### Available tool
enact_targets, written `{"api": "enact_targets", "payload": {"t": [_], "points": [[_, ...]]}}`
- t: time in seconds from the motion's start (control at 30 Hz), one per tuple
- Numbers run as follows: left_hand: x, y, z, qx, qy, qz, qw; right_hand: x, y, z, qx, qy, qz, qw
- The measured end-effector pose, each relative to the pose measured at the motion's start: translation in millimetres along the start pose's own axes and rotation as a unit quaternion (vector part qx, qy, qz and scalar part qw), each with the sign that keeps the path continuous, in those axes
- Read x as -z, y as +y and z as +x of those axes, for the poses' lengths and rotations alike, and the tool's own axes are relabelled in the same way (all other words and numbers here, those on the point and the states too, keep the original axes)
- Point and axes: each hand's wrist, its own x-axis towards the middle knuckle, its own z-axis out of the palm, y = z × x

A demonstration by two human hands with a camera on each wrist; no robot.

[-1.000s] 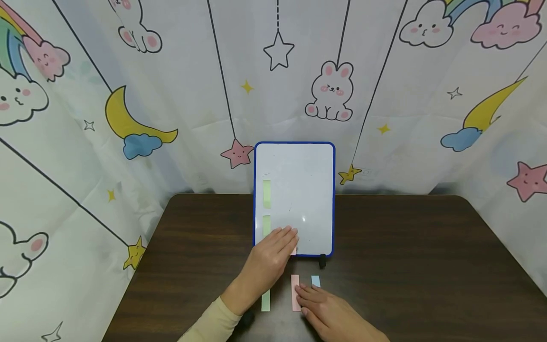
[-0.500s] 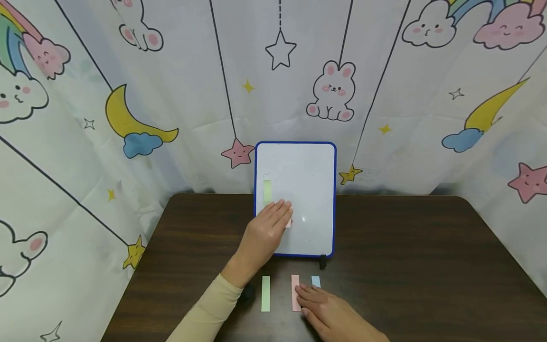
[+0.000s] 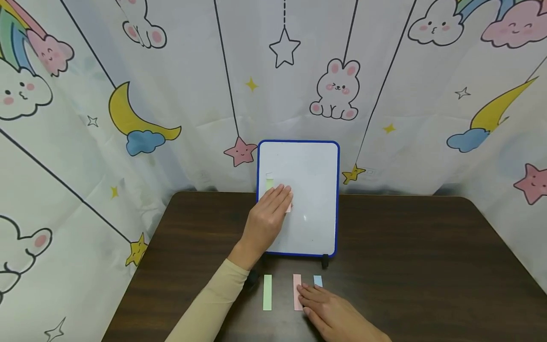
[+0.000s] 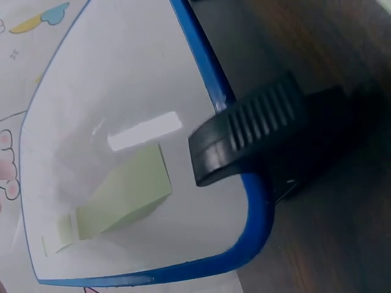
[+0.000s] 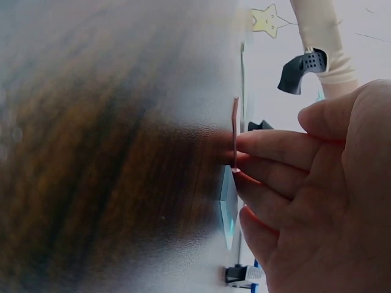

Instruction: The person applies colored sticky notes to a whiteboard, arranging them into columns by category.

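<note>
My left hand [image 3: 267,218] is against the left half of a small blue-framed whiteboard [image 3: 312,190], fingers pointing up. A pink paper slip [image 3: 288,208] pokes out beside its fingers; the thumb is hidden. One green sticky strip [image 3: 269,182] shows above the fingertips. In the left wrist view, a green strip [image 4: 125,192] lifts partly off the board, with another behind it. My right hand [image 3: 326,308] rests on the table, its fingers touching a pink strip [image 3: 297,292]. Its fingers look extended in the right wrist view. A blue strip [image 3: 318,280] is partly covered by that hand.
A green strip [image 3: 267,292] lies left of the pink one on the dark wooden table [image 3: 406,266]. Black stand feet, one a ridged clip [image 4: 250,131], hold the board's lower edge. A white cartoon-printed curtain [image 3: 205,95] hangs behind the table.
My left hand has moved up the whiteboard with the pink slip, from near the bottom edge to over the upper green strip. The right hand stays put.
</note>
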Motion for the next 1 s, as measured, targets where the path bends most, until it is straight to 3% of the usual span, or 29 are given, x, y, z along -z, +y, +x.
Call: {"api": "enact_targets", "payload": {"t": [0.17, 0.4, 0.63, 1.0], "points": [[-7.7, -4.4, 5.7, 0.004, 0.008, 0.008, 0.9999, 1.0, 0.8, 1.2, -0.01, -0.026, 0.012, 0.9995], [-17.8, -11.2, 12.1, 0.009, 0.016, 0.016, 0.9997, 0.7, 1.7, 2.4, 0.002, -0.025, 0.006, 0.9997], [-26.8, -14.4, 16.3, 0.011, 0.02, 0.019, 0.9996, 3.9, 1.8, 2.7, -0.015, -0.049, 0.019, 0.9985], [-37.9, -13.4, 10.5, 0.021, -0.03, 0.025, 0.999, 2.1, 3.0, 3.1, -0.01, -0.046, 0.02, 0.9987]]}}
